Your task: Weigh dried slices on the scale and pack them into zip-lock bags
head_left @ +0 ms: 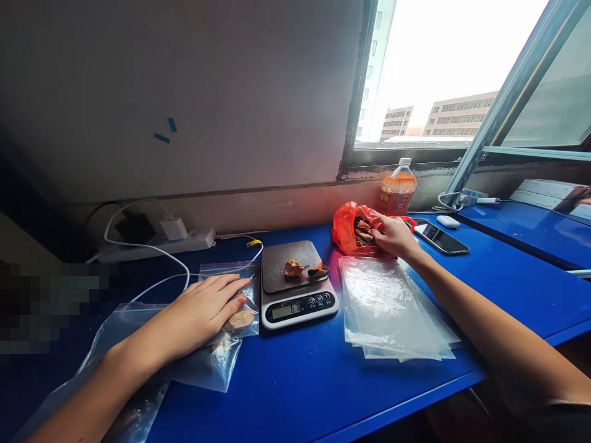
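Observation:
My left hand (210, 307) lies flat with its fingers stretched out over clear zip bags (219, 369); a tan piece (241, 318) shows through the plastic beside the fingertips. Right of it, a kitchen scale (299, 307) bears two curled, dried brown pieces (294, 269). Its display seems to read about 6.1. At the mouth of a red plastic bag (342, 227), my right hand (394, 235) reaches in with bent fingers among more dried brown pieces (364, 232). Its fingertips are partly hidden, and what they pinch cannot be made out.
A stack of clear plastic bags (392, 314) lies below the red bag. Behind stand an orange drink bottle (398, 187), a phone (442, 237) and a white earbud case (447, 222). A power strip (198, 239) with white cables runs along the wall at left.

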Motion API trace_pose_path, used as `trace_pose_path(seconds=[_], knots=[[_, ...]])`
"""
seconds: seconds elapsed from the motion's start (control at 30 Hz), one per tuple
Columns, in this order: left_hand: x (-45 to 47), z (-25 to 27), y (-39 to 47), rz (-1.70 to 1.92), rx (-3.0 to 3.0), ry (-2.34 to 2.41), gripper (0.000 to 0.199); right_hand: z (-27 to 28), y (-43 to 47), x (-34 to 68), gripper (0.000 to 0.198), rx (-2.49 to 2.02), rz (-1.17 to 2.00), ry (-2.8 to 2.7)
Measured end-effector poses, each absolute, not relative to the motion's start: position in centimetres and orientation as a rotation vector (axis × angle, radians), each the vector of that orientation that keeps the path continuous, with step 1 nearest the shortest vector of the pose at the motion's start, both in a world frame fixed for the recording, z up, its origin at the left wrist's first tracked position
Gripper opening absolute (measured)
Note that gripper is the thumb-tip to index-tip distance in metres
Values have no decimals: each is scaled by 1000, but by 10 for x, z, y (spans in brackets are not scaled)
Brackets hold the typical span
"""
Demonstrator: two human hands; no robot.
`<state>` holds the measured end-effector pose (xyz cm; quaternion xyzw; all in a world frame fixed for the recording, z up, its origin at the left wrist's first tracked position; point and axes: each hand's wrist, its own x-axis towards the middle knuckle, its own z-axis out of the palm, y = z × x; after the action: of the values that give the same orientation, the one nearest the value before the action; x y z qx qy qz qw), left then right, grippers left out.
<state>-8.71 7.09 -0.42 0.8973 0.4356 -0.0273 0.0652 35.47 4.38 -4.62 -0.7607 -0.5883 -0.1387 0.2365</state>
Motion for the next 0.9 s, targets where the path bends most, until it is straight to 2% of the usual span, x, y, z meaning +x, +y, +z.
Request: trace_pose_path(seconds=[0.17,0.4,0.57,0.73,0.9], knots=[[-89,-7,72,-65,2711,1304,63,-42,45,344,31,-2131,-405,-1702],[-88,-5,70,-26,2718,1297,62,-38,46,351,33,-2329,-498,-1515],[-89,-6,70,-5,2712,1301,61,-37,50,362,29,-2296,-404,-1665],[-89,-7,72,-9,2701,1313,60,-34,61,376,34,-2239,-352,-1776],[-88,-5,71,-22,2698,1325,58,-23,80,387,17,-2130,-306,-1918]])
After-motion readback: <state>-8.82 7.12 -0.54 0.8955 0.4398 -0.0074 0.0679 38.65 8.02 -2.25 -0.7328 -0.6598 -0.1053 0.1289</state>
